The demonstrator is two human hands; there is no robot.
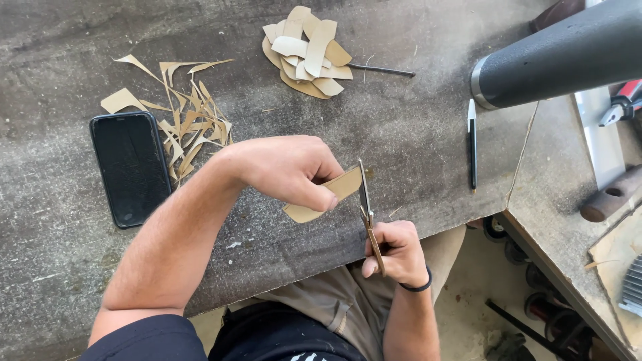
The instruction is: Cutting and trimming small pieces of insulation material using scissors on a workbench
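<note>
Nearest, the right hand (400,253) is closed around the handle of a knife (367,212), its narrow blade standing up against the end of a tan leather piece (326,195). Just above it, the left hand (289,168) curls over that piece, thumb and fingers pinching it flat at the near edge of the counter (414,134); the piece's rounded end pokes out below the thumb. A dark band sits on the right wrist.

Further out on the left lies a black phone (130,167), screen dark, and just beside it a loose heap of thin tan offcuts (184,120), curled and pointed. To the right a black pen (473,147) lies lengthwise near the counter's edge.

Farther still, a stack of cut tan shapes (306,52) is fanned out, with a thin dark rod (381,69) touching its right side. A thick dark cylinder (562,57) juts in from the upper right, above a second work surface.
</note>
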